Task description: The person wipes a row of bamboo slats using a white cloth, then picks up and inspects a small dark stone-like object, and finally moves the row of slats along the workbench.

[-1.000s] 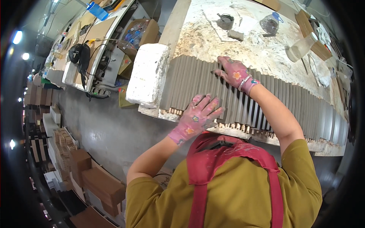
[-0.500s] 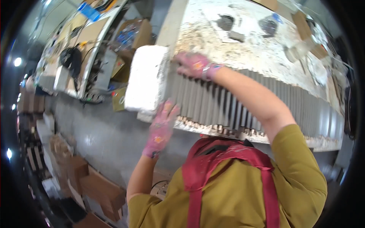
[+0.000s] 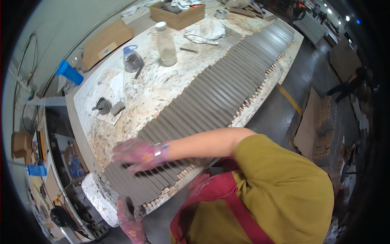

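A long row of narrow grey-faced strips (image 3: 207, 95) with pale wood-coloured ends lies side by side along the table's near edge. My right hand (image 3: 136, 155), in a dirty pink flowered glove, reaches across and rests over the left part of the row, fingers stretched out. In a matching glove, my left hand (image 3: 131, 221) is at the near ends of the leftmost strips, its fingers apart. I cannot tell how firmly either hand touches the strips. Beside the row's left end sits a white foam-like block (image 3: 97, 199) with a smeared top.
On the stained white table (image 3: 154, 99) stand a cloudy bottle (image 3: 166, 46), a clear jug with a blue handle (image 3: 133, 60) and a small dark pot (image 3: 103, 106). A cardboard box (image 3: 177, 16) sits at the back. A person (image 3: 353, 83) is far right.
The view has swung right, showing more of the row and tabletop. My right hand still lies over the row's left part; my left hand is now against the strips' near ends.
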Demonstrator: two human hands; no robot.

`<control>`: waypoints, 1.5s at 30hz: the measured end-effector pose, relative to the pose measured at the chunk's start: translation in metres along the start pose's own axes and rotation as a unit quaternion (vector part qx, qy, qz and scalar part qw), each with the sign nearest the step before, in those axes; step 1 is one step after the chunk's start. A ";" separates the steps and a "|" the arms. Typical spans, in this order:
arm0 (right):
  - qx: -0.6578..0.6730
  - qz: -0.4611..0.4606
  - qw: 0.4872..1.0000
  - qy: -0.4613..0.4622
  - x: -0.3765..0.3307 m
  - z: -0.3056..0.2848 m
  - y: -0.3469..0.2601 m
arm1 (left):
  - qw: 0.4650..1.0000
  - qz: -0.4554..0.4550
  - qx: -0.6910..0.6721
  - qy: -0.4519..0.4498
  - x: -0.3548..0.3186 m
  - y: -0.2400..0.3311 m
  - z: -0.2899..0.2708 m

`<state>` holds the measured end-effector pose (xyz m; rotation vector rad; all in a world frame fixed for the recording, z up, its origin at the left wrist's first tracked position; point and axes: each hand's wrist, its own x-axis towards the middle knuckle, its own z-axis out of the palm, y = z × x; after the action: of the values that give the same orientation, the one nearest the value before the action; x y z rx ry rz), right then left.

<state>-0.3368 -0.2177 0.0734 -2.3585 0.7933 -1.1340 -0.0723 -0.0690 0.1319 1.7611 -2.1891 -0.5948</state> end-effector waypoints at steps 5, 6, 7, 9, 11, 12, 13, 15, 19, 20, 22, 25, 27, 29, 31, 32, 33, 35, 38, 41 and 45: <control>-0.008 0.362 0.923 0.128 -0.164 -0.190 -0.013 | 0.945 0.078 -0.313 -0.041 0.090 0.111 0.047; -0.078 0.391 0.890 0.222 -0.209 -0.211 -0.007 | 0.913 0.101 -0.389 -0.070 0.111 0.143 0.066; -0.077 0.447 0.839 0.301 -0.251 -0.235 -0.001 | 0.914 0.123 -0.370 -0.113 0.135 0.175 0.080; -0.083 0.473 0.754 0.449 -0.322 -0.283 0.007 | 0.908 0.161 -0.347 -0.170 0.189 0.237 0.118; -0.093 0.442 0.693 0.562 -0.373 -0.324 0.009 | 0.868 0.200 -0.403 -0.210 0.248 0.306 0.166; -0.085 0.428 0.662 0.609 -0.393 -0.340 0.015 | 0.832 0.216 -0.457 -0.229 0.276 0.343 0.184; -0.126 0.417 0.655 0.617 -0.419 -0.352 0.025 | 0.817 0.238 -0.464 -0.245 0.305 0.381 0.205; -0.116 0.413 0.634 0.643 -0.433 -0.372 0.034 | 0.762 0.303 -0.499 -0.282 0.359 0.433 0.252; -0.109 0.396 0.621 0.667 -0.440 -0.390 0.095 | 0.843 0.203 -0.388 -0.314 0.451 0.493 0.342; -0.126 0.400 0.613 0.669 -0.452 -0.394 0.108 | 0.871 0.196 -0.302 -0.334 0.455 0.514 0.362; -0.151 0.410 0.605 0.666 -0.443 -0.400 0.123 | 0.903 0.200 -0.107 -0.364 0.460 0.525 0.376; -0.206 0.461 0.623 0.598 -0.441 -0.390 0.129 | 0.860 0.262 -0.157 -0.409 0.444 0.527 0.378; -0.177 0.450 0.633 0.605 -0.427 -0.392 0.120 | 0.821 0.263 -0.203 -0.464 0.460 0.517 0.368; -0.172 0.451 0.619 0.620 -0.442 -0.399 0.115 | 0.875 0.255 -0.167 -0.375 0.456 0.551 0.369; -0.108 0.409 0.593 0.685 -0.443 -0.412 0.120 | 0.881 0.292 -0.191 -0.321 0.475 0.572 0.373; -0.094 0.401 0.583 0.701 -0.442 -0.420 0.120 | 0.881 0.292 -0.190 -0.319 0.479 0.581 0.379; -0.136 0.412 0.585 0.685 -0.448 -0.425 0.128 | 0.882 0.270 -0.232 -0.309 0.478 0.595 0.391; -0.174 0.421 0.599 0.659 -0.438 -0.433 0.138 | 0.895 0.249 -0.165 -0.330 0.494 0.618 0.407; -0.253 0.473 0.603 0.591 -0.443 -0.435 0.141 | 0.894 0.188 -0.096 -0.395 0.460 0.665 0.415; -0.233 0.488 0.602 0.587 -0.433 -0.437 0.133 | 0.896 0.217 -0.093 -0.376 0.470 0.652 0.431; -0.273 0.515 0.603 0.544 -0.431 -0.435 0.134 | 0.910 0.255 -0.050 -0.324 0.473 0.645 0.442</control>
<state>-0.9468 -0.0893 0.0065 -0.6427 2.6940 -1.7009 -0.9358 -0.3503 0.0266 0.9259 -2.8223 -1.2487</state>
